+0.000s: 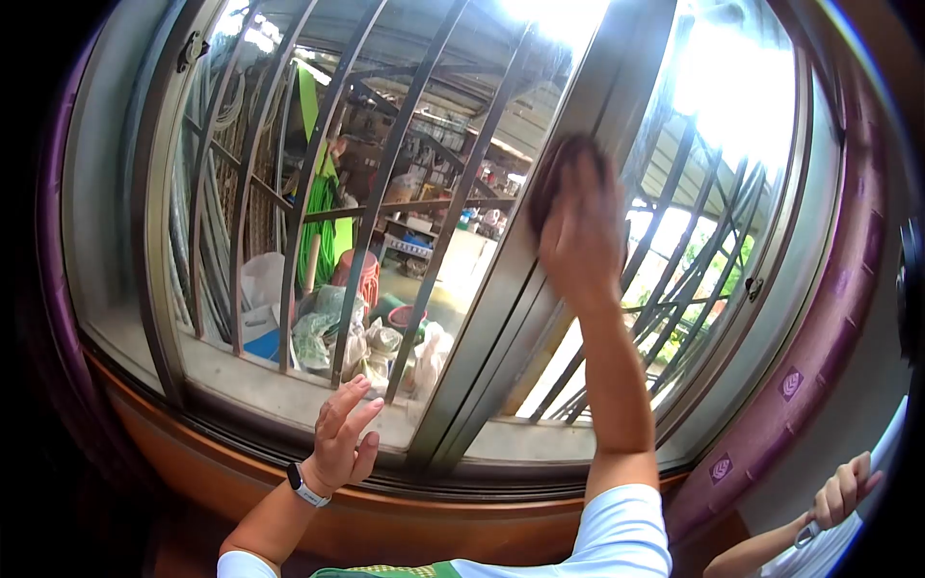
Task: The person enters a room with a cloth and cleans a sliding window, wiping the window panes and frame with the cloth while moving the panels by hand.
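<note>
My right hand (pixel 581 231) is raised high against the metal frame (pixel 491 337) between the two window panes. It presses a dark brown cloth (pixel 551 178) on the frame, and both are slightly blurred. Lower down, my left hand (pixel 342 438) is in front of the bottom of the left pane, empty, its fingers apart and a little bent. A watch with a white band (pixel 306 486) is on the left wrist. Metal bars (pixel 395 159) stand behind the glass.
Purple curtains (pixel 785 385) hang at both sides. A wooden ledge (pixel 222 458) runs below the window. At the lower right, another person's hand (pixel 841 491) is closed near a pale object. Outside are green hoses (pixel 320 222), bags and a red stool.
</note>
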